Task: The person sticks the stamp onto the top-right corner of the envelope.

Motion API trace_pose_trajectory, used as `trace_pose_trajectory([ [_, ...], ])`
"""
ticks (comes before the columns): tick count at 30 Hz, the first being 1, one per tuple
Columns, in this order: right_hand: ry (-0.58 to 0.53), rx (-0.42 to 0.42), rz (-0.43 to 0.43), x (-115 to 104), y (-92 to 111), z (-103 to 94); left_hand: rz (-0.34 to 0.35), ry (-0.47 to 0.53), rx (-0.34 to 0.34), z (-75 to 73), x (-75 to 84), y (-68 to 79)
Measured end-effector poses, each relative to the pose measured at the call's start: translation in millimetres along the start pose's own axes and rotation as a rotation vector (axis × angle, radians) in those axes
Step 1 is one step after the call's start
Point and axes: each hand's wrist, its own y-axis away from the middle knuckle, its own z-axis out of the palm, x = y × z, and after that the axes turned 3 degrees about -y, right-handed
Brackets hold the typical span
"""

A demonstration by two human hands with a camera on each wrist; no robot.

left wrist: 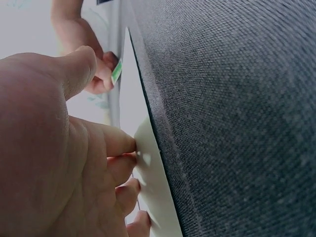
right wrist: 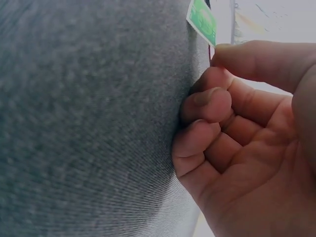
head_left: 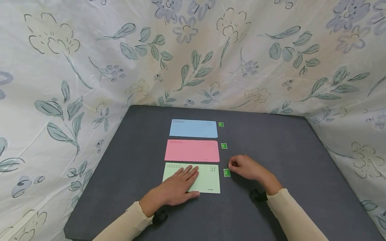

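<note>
My left hand (head_left: 178, 189) lies with spread fingers across a light green envelope (head_left: 208, 180); in the left wrist view its fingertips (left wrist: 129, 190) press on the paper. At the right side of that envelope, my right hand (head_left: 248, 167) pinches one corner of a green stamp (head_left: 227, 172) with a white border. The right wrist view shows the stamp (right wrist: 203, 20) tilted up off the dark cloth, its corner between thumb and index finger, the other fingers curled beneath.
Beyond the green envelope lie a pink envelope (head_left: 193, 150) and a blue envelope (head_left: 193, 128) in a column. Beside each is a green stamp, one near the pink (head_left: 224, 146), another near the blue (head_left: 221, 124). A floral curtain (head_left: 199, 67) surrounds the dark grey table (head_left: 280, 147).
</note>
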Motion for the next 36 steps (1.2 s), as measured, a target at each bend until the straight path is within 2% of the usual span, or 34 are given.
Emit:
trace_pose_trajectory([
  [9, -0.116, -0.064, -0.057, 8, 1, -4.1, -0.004, -0.012, -0.009, 0.2, 0.3, -0.3],
  [19, -0.237, -0.123, -0.063, 18, -1, -12.2, -0.005, -0.032, -0.006, 2.5, 0.4, -0.7],
  [36, -0.291, -0.133, -0.093, 16, -2, -15.6, -0.014, -0.017, -0.022, 5.6, -0.6, -2.1],
])
